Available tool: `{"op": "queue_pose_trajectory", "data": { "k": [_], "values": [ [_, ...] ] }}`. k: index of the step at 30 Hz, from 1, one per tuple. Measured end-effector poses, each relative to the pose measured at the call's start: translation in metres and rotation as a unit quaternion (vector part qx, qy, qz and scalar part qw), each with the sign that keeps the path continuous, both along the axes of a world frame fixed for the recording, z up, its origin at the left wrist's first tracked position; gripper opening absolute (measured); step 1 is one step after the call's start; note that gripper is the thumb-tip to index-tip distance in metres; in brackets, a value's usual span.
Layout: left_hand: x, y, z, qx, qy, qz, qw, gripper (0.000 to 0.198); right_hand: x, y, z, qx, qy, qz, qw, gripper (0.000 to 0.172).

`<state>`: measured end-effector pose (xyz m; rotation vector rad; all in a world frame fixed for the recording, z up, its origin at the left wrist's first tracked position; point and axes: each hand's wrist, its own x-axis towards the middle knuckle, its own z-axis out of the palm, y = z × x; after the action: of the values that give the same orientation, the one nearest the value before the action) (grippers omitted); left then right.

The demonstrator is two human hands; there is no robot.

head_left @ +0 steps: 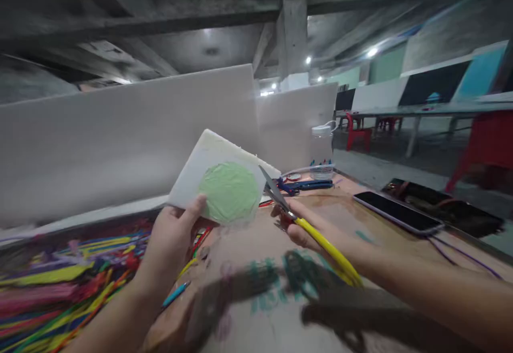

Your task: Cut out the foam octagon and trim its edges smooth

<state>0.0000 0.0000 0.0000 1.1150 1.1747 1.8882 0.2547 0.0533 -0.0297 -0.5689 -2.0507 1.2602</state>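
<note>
My left hand [178, 222] pinches the lower left corner of a white foam board [188, 177], held tilted above the table. A light green clay disc [229, 193] with a wrinkled surface covers much of the board's face. Yellow-handled scissors [320, 241] are in my right hand [302, 225], whose fingers close around them near the pivot. Their grey blades point up and left, over the board's right edge. Whether the blade tips touch the board I cannot tell. Part of my right fingers is hidden behind the scissors.
Colourful strips [60, 283] lie heaped on the left. A blue pen [175, 294] is near my left wrist. Farther right are a dark blue tool [308, 185], a clear bottle [321, 153] and a phone [396, 212]. White panels [132, 134] stand behind; a red chair [358, 131] is beyond.
</note>
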Motion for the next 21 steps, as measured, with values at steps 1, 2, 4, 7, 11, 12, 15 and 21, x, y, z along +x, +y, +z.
{"op": "queue_pose_trajectory", "data": {
  "k": [1,2,4,7,11,12,15,21],
  "values": [
    [0.0005,-0.0004,-0.0004,-0.002,0.003,-0.002,1.0,0.057,-0.0008,0.0018,-0.0031,-0.003,0.004,-0.005,1.0,0.065],
    [0.0009,-0.0008,-0.0008,-0.004,0.006,-0.005,1.0,0.058,-0.0016,0.0033,-0.0059,-0.005,0.008,-0.01,1.0,0.062],
    [0.001,-0.0009,-0.0016,-0.005,0.008,-0.013,1.0,0.058,-0.0028,0.0054,-0.0097,-0.007,0.018,-0.018,1.0,0.06],
    [-0.0005,0.0001,-0.0024,0.002,0.006,-0.027,1.0,0.059,-0.0037,0.0051,-0.0099,-0.002,0.038,-0.025,0.999,0.063],
    [-0.002,0.0017,-0.0029,0.0,0.004,-0.03,1.0,0.057,-0.0048,0.003,-0.0071,-0.006,0.039,-0.038,0.998,0.068],
    [-0.0018,0.0018,-0.0031,-0.002,0.005,-0.031,1.0,0.057,-0.0053,0.0029,-0.0073,-0.01,0.043,-0.04,0.998,0.068],
    [-0.0003,0.0016,-0.0041,-0.002,0.0,-0.037,0.999,0.055,-0.0069,0.0037,-0.0099,-0.031,0.062,-0.03,0.997,0.066],
    [0.0013,0.0041,-0.0069,0.007,-0.018,-0.047,0.999,0.048,-0.0067,0.0047,-0.0108,-0.036,0.071,-0.049,0.996,0.068]
  ]
}}
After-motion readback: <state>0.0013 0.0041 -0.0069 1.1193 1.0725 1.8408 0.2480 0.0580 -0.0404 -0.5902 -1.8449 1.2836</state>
